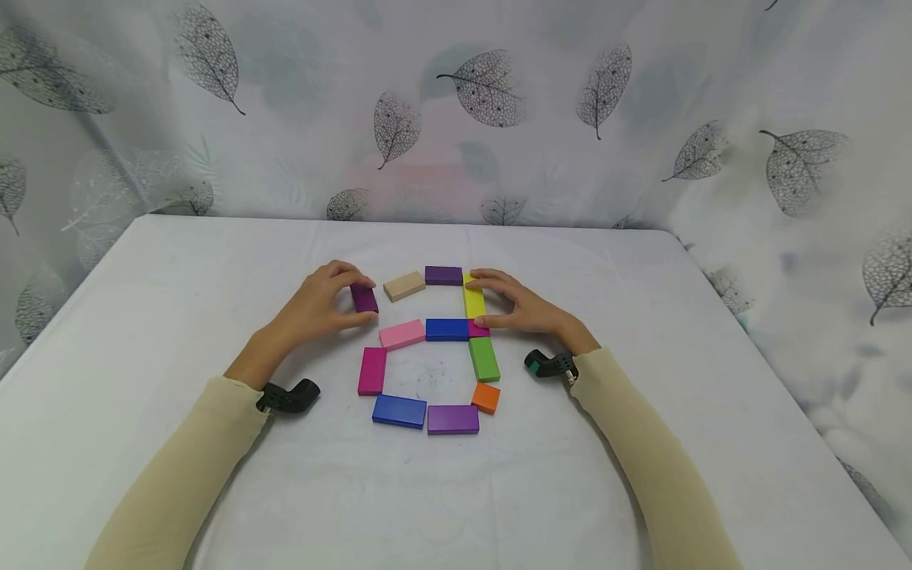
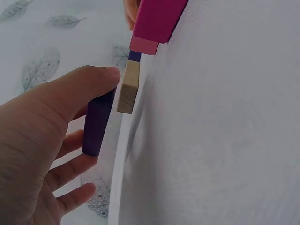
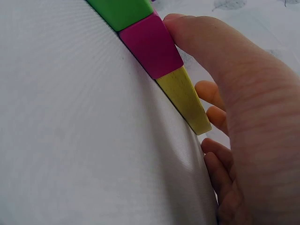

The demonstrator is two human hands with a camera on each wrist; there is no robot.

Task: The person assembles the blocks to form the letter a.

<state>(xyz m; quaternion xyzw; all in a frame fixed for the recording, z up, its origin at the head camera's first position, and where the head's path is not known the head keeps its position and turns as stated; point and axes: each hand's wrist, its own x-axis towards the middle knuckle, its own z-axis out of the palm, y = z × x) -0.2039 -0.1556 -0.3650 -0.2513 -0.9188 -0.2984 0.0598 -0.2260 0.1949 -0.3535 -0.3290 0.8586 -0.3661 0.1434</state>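
Between thumb and fingers, my left hand [image 1: 317, 305] pinches a dark purple block [image 1: 364, 298] at the upper left of a block outline. The left wrist view shows that block [image 2: 98, 124] too, beside a plain wooden block [image 2: 129, 89]. On the opposite side, my right hand [image 1: 527, 307] reaches over a yellow block [image 1: 475, 302], its thumb touching a small magenta block [image 1: 480, 331]. Those fingers stay fairly straight. A dark purple block [image 1: 443, 275] lies at the top, and a blue block [image 1: 446, 330] and a pink block [image 1: 402, 334] form the middle row.
Below the middle row, a magenta block [image 1: 372, 371], a blue block [image 1: 399, 412], a violet block [image 1: 453, 419], an orange block [image 1: 486, 398] and a green block [image 1: 484, 359] make a lower loop. All lie on a white-covered table [image 1: 606, 491]; a leaf-patterned curtain [image 1: 306, 134] hangs behind.
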